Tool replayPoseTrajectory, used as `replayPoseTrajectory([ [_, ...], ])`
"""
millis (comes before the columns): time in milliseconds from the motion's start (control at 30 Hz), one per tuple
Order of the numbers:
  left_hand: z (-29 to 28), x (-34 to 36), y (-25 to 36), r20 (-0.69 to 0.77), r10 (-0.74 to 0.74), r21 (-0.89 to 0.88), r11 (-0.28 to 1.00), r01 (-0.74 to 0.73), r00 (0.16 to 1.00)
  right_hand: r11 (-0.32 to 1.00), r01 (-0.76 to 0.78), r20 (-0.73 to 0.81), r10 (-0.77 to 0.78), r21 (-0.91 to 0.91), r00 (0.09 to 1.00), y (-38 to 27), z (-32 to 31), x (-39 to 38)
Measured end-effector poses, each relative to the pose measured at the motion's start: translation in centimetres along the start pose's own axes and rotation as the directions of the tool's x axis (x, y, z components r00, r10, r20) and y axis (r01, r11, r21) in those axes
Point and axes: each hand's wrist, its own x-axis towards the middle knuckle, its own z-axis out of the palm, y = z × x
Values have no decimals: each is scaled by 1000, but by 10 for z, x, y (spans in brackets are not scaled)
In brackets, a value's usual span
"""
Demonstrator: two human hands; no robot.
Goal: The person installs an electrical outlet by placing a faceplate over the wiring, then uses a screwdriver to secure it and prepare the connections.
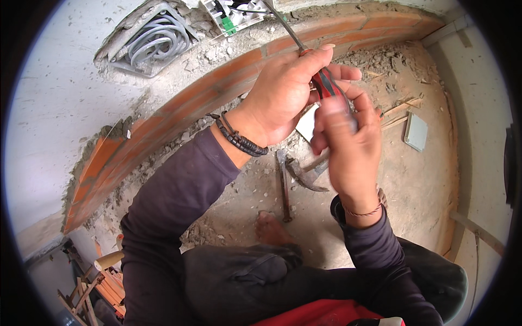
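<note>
A screwdriver [327, 82] with a red and black handle slants up toward an open white electrical box [223, 12] with a green part; whether its tip touches anything inside is unclear. My left hand [288, 92] closes around the top of the handle, thumb at the base of the metal shaft. Lower down, my right hand [353, 136] has its curled fingers on the handle's end, partly smeared by motion. Left of the white box, a wall recess holds coiled grey cable [157, 41].
A curved brick band [212, 76] borders rubble. Below my hands lie a claw hammer [304, 176], a long metal tool [284, 187] and, farther right, a pale square piece [416, 131]. My bare foot [269, 228] rests on the dusty floor. Wood scraps [87, 288] sit at lower left.
</note>
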Motion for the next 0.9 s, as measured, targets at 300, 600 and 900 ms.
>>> replayPoseTrajectory([
  [300,3,-2,5,-3,98,83,992,-97,995,938,248,-6,-256,-242,967,1,1,7],
  [600,2,5,2,14,125,142,982,-125,992,764,445,53,-478,-468,877,0,-12,11],
  [900,13,-1,3,-99,143,144,981,-128,985,987,-102,45,97,125,994,-15,-13,-1],
])
